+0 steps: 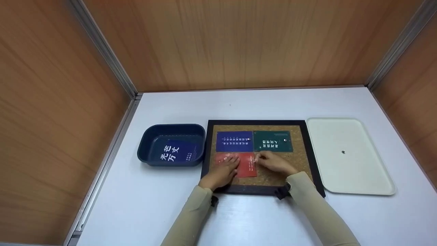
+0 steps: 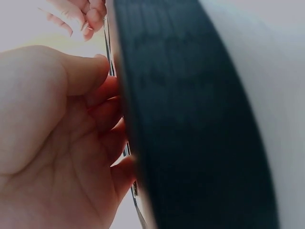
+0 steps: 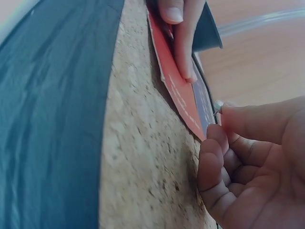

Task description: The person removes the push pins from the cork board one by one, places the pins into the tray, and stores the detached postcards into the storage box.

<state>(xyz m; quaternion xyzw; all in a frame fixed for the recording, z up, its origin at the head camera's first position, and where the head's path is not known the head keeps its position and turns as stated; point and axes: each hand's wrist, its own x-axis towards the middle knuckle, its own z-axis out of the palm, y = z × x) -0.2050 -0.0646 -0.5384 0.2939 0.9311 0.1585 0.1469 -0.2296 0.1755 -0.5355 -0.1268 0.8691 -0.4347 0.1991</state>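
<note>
Red card point(image 1: 247, 165) lies on the cork board point(image 1: 266, 190), centre of head view, lower left part of the cork. Left hand point(image 1: 220, 171) is on its left half, fingers extended and pressing it down, palm side to the board, gripping nothing. Right hand point(image 1: 275, 164) is at the card's right edge, thumb and fingertip nearly together, pinching a small pin point(image 3: 217, 111); other fingers curled. Can't tell whether the pin tip is in the card.

Directly above in frame: purple card point(image 1: 234, 141) on the left, green card point(image 1: 273, 145) on the right, side by side, each with a shiny pin head near its right edge.

Left of the board, just beside it: dark blue bin point(image 1: 145, 136) with a blue card point(image 1: 186, 152) inside. Right of the board: pale tray point(image 1: 355, 174), one small metallic piece point(image 1: 343, 151) near its middle. All on a white surface point(image 1: 239, 218).
</note>
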